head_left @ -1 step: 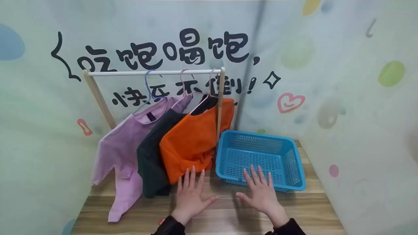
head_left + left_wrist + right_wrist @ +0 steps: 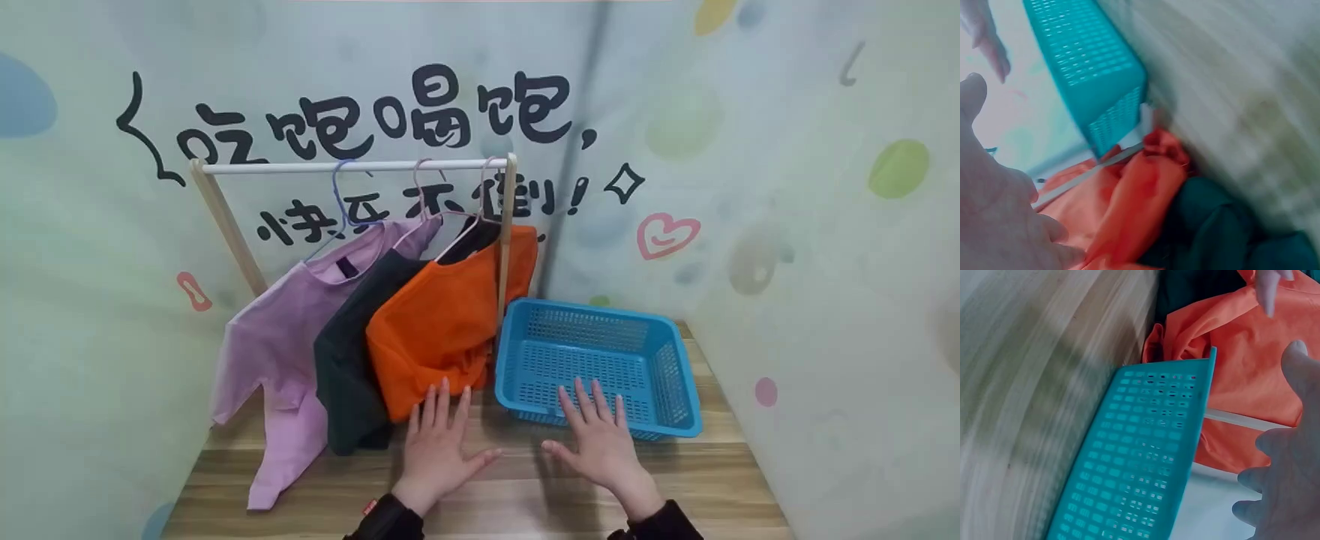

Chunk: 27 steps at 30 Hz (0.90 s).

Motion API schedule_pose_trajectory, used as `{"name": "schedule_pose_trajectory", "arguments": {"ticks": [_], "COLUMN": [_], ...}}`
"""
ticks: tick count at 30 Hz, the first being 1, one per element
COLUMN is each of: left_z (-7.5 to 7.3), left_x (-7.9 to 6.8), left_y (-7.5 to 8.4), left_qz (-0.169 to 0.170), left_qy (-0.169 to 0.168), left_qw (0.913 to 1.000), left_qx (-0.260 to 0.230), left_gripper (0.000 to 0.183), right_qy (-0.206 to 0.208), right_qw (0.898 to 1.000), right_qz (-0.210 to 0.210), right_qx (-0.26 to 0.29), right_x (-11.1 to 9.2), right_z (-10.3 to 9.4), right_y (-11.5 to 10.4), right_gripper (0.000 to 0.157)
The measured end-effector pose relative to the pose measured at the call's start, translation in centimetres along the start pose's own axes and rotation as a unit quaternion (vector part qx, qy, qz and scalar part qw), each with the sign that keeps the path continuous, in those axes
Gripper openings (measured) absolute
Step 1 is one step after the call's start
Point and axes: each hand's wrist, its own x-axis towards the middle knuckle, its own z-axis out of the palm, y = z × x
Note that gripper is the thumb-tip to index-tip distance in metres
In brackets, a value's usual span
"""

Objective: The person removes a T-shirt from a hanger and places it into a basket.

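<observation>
A person's left hand (image 2: 439, 459) and right hand (image 2: 606, 454) extend side by side over a wood-grain table (image 2: 517, 502), fingers straight and spread; dark sleeves (image 2: 391, 519) are cut off at the lower edge. An orange garment (image 2: 435, 315) hangs just beyond the left fingertips, hiding part of a dark green garment (image 2: 345, 397); whether the fingers touch it cannot be told. Beneath and beyond the right fingers, which cover part of its near rim, sits a blue basket (image 2: 592, 330), its perforated floor showing; both wrist views crop it. Left of the left fingers, a lilac garment (image 2: 289, 337) hangs from a rack (image 2: 277, 169).
</observation>
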Motion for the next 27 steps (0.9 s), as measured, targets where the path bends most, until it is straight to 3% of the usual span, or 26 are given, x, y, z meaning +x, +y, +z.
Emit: {"name": "schedule_pose_trajectory", "arguments": {"ticks": [3,10,18,22,27], "left_z": [-1.4,-7.9,-13.4,-15.0,-15.7], "left_x": [0.1,1.4,4.2,5.9,7.7], "left_y": [0.2,0.8,0.1,-0.4,-0.8], "left_qz": [0.015,0.061,0.050,0.030,-0.001], "left_qy": [0.025,0.145,0.226,0.236,0.223], "left_qw": [0.9996,0.9868,0.9715,0.9706,0.9745], "left_qx": [0.007,0.039,0.051,0.036,0.025], "left_gripper": [0.106,0.105,0.087,0.077,0.066], "right_qy": [0.007,0.057,0.125,0.146,0.151], "right_qw": [1.000,0.998,0.991,0.987,0.986], "right_qz": [-0.006,-0.019,-0.042,-0.052,-0.058], "right_qx": [0.003,0.009,0.018,0.035,0.049], "right_x": [0.1,0.9,2.1,2.6,3.0], "right_z": [-0.5,-3.3,-5.1,-5.1,-4.3], "right_y": [0.1,0.7,1.3,1.6,1.7], "right_gripper": [0.089,0.091,0.088,0.083,0.079]}}
